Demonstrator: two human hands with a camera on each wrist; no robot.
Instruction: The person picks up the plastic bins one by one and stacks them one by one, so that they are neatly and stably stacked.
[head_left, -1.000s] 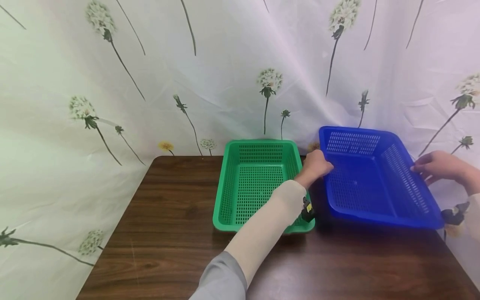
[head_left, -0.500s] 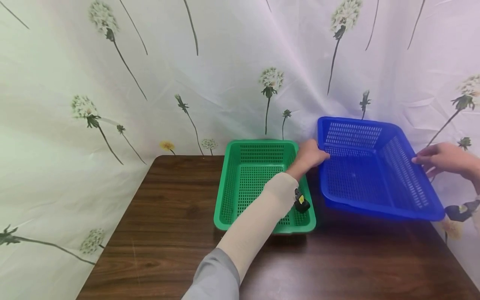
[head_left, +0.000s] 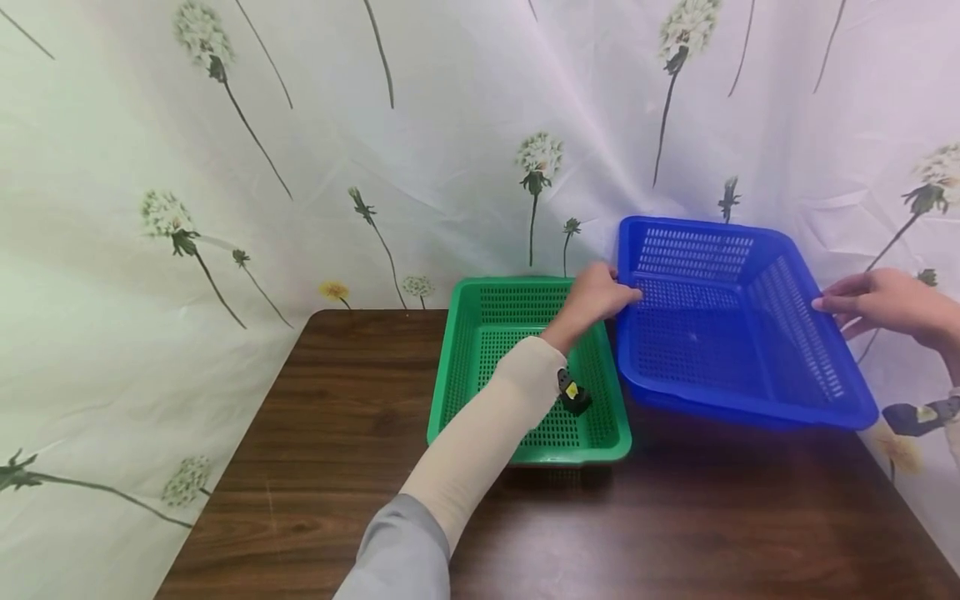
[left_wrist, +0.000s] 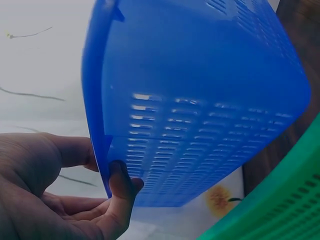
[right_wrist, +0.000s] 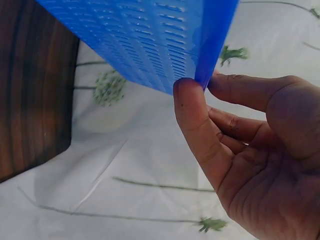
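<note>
A blue rectangular plastic basket [head_left: 690, 337] with slotted walls is held up over the right part of the table, beside a green basket. My left hand [head_left: 598, 293] pinches its left rim; in the left wrist view thumb and fingers [left_wrist: 122, 192] lie on either side of that rim. On the opposite side my right hand [head_left: 885, 304] pinches the right rim, and the right wrist view shows its fingertips [right_wrist: 190, 95] at the rim's edge. The green basket [head_left: 442, 392], also slotted, stands on the table, partly hidden under my left forearm.
The dark wooden table [head_left: 337, 467] reaches back to a white curtain [head_left: 420, 150] printed with dandelions. The green basket stands close to the blue one's left side. A small black wrist camera [head_left: 573, 396] sits on my left wrist, over the green basket.
Both hands have raised the blue basket and shifted it slightly left, keeping their grip on its rims. The left forearm has moved left over the green basket, which has stayed put.
</note>
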